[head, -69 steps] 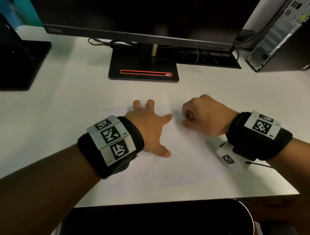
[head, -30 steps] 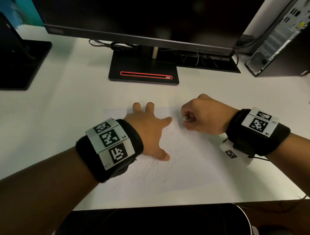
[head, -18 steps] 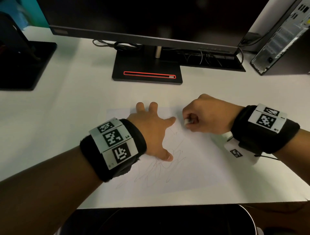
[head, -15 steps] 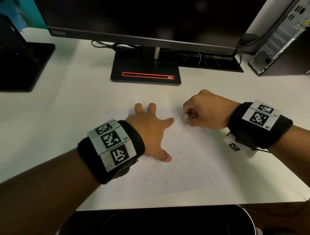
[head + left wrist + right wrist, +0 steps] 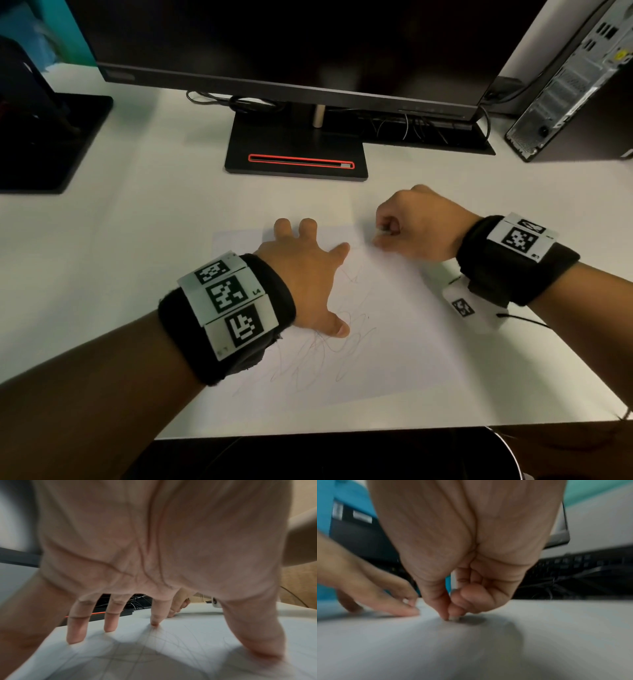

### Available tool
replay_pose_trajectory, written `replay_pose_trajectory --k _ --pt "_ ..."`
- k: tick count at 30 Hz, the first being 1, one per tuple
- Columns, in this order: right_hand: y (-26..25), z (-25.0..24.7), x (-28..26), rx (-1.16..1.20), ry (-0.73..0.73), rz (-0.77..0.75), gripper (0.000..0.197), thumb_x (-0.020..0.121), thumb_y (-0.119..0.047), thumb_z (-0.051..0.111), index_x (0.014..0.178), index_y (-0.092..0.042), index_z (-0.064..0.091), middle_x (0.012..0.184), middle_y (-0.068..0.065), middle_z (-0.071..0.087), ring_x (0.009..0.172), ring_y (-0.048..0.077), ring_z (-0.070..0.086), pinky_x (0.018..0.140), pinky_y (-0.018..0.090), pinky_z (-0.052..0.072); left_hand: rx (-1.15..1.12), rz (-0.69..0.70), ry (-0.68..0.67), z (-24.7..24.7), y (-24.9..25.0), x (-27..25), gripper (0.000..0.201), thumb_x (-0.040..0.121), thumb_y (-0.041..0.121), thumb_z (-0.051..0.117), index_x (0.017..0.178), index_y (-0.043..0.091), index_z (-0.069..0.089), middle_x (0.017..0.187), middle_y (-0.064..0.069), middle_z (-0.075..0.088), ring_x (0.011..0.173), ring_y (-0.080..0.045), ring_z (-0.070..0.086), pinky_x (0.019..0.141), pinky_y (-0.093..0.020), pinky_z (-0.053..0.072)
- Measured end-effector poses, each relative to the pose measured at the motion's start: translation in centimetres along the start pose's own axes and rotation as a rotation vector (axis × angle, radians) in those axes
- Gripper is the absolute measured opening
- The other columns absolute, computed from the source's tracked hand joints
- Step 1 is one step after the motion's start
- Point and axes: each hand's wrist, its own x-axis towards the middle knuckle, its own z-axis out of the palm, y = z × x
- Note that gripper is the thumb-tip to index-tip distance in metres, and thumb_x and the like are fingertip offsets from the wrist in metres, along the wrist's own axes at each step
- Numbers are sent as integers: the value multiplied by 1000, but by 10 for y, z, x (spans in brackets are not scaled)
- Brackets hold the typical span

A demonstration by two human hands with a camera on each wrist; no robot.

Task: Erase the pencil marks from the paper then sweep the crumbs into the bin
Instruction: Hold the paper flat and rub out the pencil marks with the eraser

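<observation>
A white sheet of paper (image 5: 394,342) lies on the white desk, with grey pencil scribbles (image 5: 329,353) across its middle and near part. My left hand (image 5: 308,270) is spread flat on the paper, fingertips (image 5: 75,638) and thumb pressing it down beside the scribbles. My right hand (image 5: 407,226) is curled at the paper's far right corner and pinches a small white eraser (image 5: 453,618) against the sheet. Only the eraser's tip shows, as a pale speck (image 5: 385,231) in the head view. The bin's dark mouth (image 5: 342,459) sits below the desk's near edge.
A monitor on a black stand (image 5: 296,154) stands behind the paper. A second black stand (image 5: 44,144) is at the far left and a computer tower (image 5: 575,75) at the far right. Cables (image 5: 411,126) lie behind the monitor. The desk's front edge (image 5: 376,431) runs just below the paper.
My right hand has shifted slightly back and forth at the paper's far right corner with the eraser. My left hand has stayed spread on the sheet.
</observation>
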Motion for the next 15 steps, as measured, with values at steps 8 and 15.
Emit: replay_pose_trajectory --k 8,15 --pt "-3 -3 6 -22 -21 -19 20 85 -31 68 73 -16 63 64 -8 56 67 11 47 64 27 38 -5 -6 7 0 0 0 114 71 83 62 157 38 3 155 -10 10 140 -43 15 98 -49 48" --pt "-7 -1 3 2 -56 -76 19 85 -30 67 72 -17 64 60 -6 57 60 12 51 57 21 36 -13 -4 6 0 -1 0 113 71 82 63 157 38 4 154 -11 11 140 -43 15 97 -47 49"
